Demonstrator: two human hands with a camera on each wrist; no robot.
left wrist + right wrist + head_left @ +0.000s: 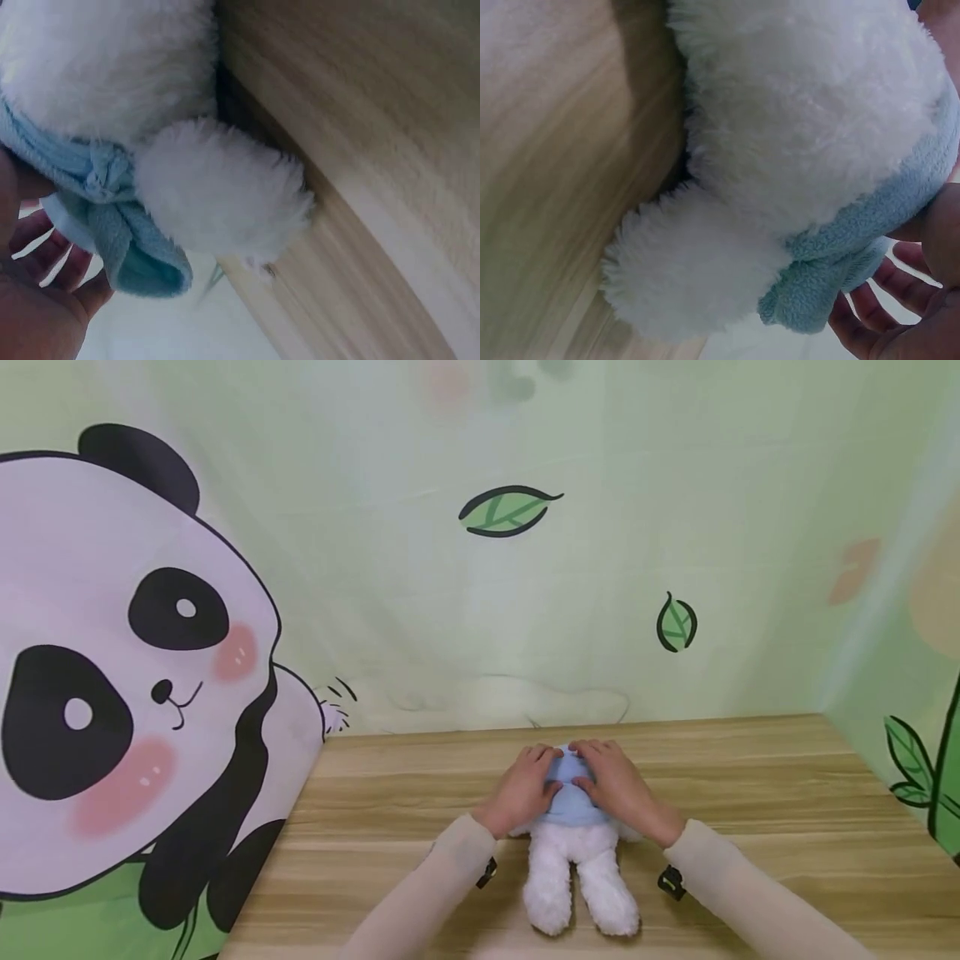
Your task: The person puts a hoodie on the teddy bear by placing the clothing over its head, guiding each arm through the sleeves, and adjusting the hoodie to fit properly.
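A fluffy white plush toy (573, 868) lies on the wooden table, its two legs pointing toward me. Light blue cloth (573, 802) covers its upper part; the wrist views show a soft, towel-like fabric, bunched at the left (109, 172). On the left edge of this cloth my left hand (521, 789) holds on, fingers over the top and thumb lower down. Opposite it, my right hand (618, 789) grips the right edge in the same way. Both wrist views catch a rounded white limb (225, 187) beside the cloth. The toy's head cannot be made out.
The wood-grain table (405, 793) reaches back to a pale green printed backdrop (375, 568). A large printed panda (135, 652) fills the left side, and printed leaves mark the back. Each wrist wears a black strap device (671, 882).
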